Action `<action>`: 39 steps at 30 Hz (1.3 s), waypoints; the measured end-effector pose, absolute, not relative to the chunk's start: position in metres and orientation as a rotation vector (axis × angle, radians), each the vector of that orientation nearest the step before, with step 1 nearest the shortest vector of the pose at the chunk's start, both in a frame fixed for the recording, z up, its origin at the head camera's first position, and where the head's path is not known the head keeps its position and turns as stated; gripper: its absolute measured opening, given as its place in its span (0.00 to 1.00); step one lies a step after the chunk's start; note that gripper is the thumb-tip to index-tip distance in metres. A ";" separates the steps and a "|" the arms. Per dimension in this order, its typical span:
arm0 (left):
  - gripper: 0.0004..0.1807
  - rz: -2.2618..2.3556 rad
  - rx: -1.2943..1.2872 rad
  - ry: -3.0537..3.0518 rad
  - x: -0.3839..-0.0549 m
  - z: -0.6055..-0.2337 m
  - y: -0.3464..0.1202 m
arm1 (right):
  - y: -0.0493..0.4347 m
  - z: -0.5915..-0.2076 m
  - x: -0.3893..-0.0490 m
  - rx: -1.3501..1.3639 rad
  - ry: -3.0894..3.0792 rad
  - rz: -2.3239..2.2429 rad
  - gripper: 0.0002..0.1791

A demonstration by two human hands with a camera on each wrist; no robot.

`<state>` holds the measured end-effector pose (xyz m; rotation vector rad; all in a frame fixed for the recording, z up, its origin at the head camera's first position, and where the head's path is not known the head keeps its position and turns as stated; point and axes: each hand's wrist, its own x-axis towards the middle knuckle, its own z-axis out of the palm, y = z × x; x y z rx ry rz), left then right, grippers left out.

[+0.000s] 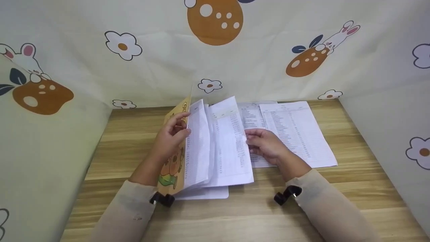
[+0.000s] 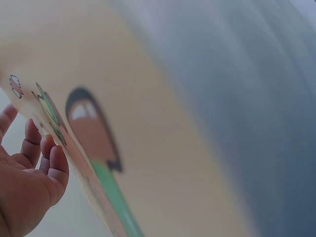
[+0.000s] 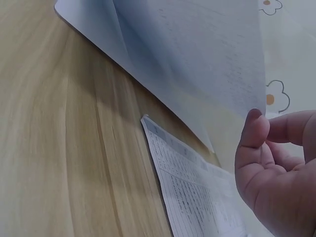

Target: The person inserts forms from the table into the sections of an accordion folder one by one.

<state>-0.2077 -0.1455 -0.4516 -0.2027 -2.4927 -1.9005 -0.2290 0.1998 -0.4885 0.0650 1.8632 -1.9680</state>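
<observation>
Left hand [image 1: 169, 135] gripped a folder [image 1: 179, 172], right hand [image 1: 268, 145] a sheet [image 1: 230, 148]; slackening risked dropping it onto papers [image 1: 297, 131] by the table's [image 1: 262, 218] far edge.

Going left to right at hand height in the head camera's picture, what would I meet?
Left hand, lifted sheet, right hand, flat printed sheet, flower drawing.

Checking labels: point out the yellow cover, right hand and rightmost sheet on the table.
Yellow cover [image 2: 145, 133]: left wrist view, plain part of its outer face.
Right hand [image 1: 267, 144]: head view, middle of the hand.
Rightmost sheet [image 1: 299, 134]: head view, middle of its printed side.
</observation>
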 end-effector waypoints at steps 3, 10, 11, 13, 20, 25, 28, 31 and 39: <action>0.30 -1.904 -0.200 -2.496 -0.208 -0.452 -0.145 | 0.192 -0.490 -0.230 0.056 1.876 -1.959 0.25; 0.30 -1.916 -0.245 -2.452 -0.208 -0.453 -0.145 | 0.171 -0.496 -0.231 0.061 1.902 -1.938 0.25; 0.30 -1.919 -0.249 -2.446 -0.207 -0.453 -0.145 | 0.168 -0.497 -0.231 0.066 1.898 -1.941 0.24; 0.29 -1.913 -0.240 -2.456 -0.206 -0.452 -0.145 | 0.163 -0.497 -0.232 0.073 1.897 -1.949 0.24; 0.29 -1.907 -0.215 -2.482 -0.205 -0.451 -0.145 | 0.157 -0.494 -0.233 0.121 1.896 -1.991 0.24; 0.30 -1.913 -0.217 -2.479 -0.205 -0.450 -0.145 | 0.158 -0.495 -0.232 0.120 1.899 -2.022 0.24; 0.30 -1.912 -0.225 -2.475 -0.205 -0.450 -0.145 | 0.158 -0.496 -0.232 0.130 1.901 -2.046 0.24; 0.29 -1.906 -0.234 -2.477 -0.205 -0.451 -0.145 | 0.155 -0.498 -0.232 0.145 1.896 -2.044 0.24; 0.30 -1.915 -0.244 -2.471 -0.207 -0.452 -0.143 | 0.143 -0.501 -0.226 0.108 1.834 -1.997 0.24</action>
